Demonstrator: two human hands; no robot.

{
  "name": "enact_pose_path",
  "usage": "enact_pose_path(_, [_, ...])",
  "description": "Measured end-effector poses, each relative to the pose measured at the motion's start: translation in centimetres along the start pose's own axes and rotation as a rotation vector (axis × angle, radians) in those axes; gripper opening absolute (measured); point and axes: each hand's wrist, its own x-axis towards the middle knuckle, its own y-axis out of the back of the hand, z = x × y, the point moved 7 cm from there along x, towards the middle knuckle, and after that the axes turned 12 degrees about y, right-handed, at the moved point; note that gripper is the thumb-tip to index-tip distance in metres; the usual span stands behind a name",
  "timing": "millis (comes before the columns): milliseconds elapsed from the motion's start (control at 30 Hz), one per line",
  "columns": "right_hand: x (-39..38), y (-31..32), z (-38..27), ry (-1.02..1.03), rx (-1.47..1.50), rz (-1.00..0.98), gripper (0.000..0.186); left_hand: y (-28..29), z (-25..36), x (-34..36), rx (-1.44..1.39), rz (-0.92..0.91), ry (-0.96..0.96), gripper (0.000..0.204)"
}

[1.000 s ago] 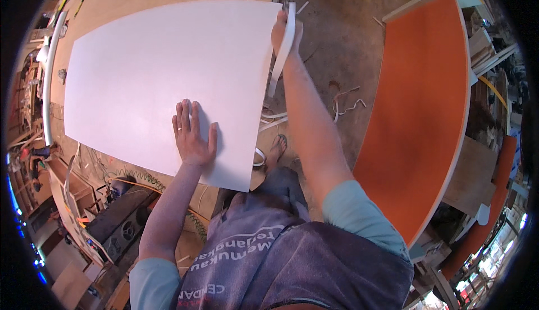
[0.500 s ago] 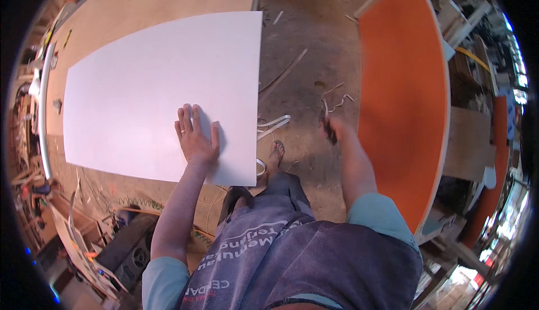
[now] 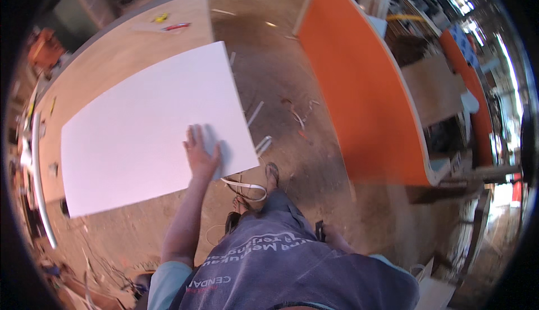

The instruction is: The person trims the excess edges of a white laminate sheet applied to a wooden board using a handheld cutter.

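A large white panel (image 3: 140,124) with one curved long edge lies flat on a wood-coloured worktop (image 3: 135,43). My left hand (image 3: 201,157) rests on it near the close right corner, palm down and fingers spread. Low beside my right hip is my right hand (image 3: 332,236), partly hidden by my body. A small dark object (image 3: 320,231) shows at its fingers; its kind is not clear.
A tall curved orange panel (image 3: 359,91) stands on the right. White strips (image 3: 244,185) and scraps (image 3: 300,116) litter the floor near my feet. A red-handled tool (image 3: 177,26) and a yellow item (image 3: 161,17) lie at the worktop's far end. A white tube (image 3: 38,181) runs along the left.
My right hand has drawn back from over the floor to my hip with the dark object. My left hand stays flat on the white panel. The view has turned, tilting the panels.
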Motion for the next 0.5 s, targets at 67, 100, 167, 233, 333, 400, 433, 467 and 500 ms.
enact_pose_path(67, [0.0, 0.0, 1.1, -0.017, 0.059, -0.024, 0.039, 2.1, 0.8, -3.9, -0.083, 0.031, -0.038, 0.078])
enact_pose_path(100, [0.6, -0.2, 0.3, -0.024, 0.081, -0.039, 0.039, 3.6, 0.1, -5.8, -0.08, 0.071, 0.0, 0.078])
enact_pose_path(167, [1.8, -2.0, -4.2, -0.021, 0.037, -0.107, 0.04, 7.2, -1.2, -10.9, -0.272, 0.199, -0.086, 0.068])
enact_pose_path(233, [0.7, -5.6, -9.7, -0.014, 0.237, -0.159, 0.038, 8.9, -5.5, -16.3, -0.211, 0.241, 0.011, 0.056])
enact_pose_path(333, [4.3, -5.6, -21.5, 0.328, 0.147, -0.248, 0.047, 7.4, -10.7, -22.6, -0.127, 0.26, 0.177, 0.029])
enact_pose_path(400, [8.1, -4.8, -32.7, 0.57, -0.052, -0.254, 0.046, 2.6, -18.2, -26.5, -0.259, 0.162, 0.385, 0.021])
enact_pose_path(433, [4.9, -11.1, -33.1, 0.506, 0.023, -0.182, 0.044, 3.6, -23.7, -33.3, -0.168, 0.176, 0.622, 0.019])
enact_pose_path(467, [-3.4, -17.8, -36.3, 0.481, 0.068, -0.084, 0.043, 4.0, -27.1, -41.5, -0.119, 0.181, 0.864, 0.017])
enact_pose_path(500, [-2.0, -16.9, -42.1, 0.711, 0.022, -0.155, 0.042, 1.4, -27.9, -44.3, -0.223, 0.156, 1.08, 0.019])
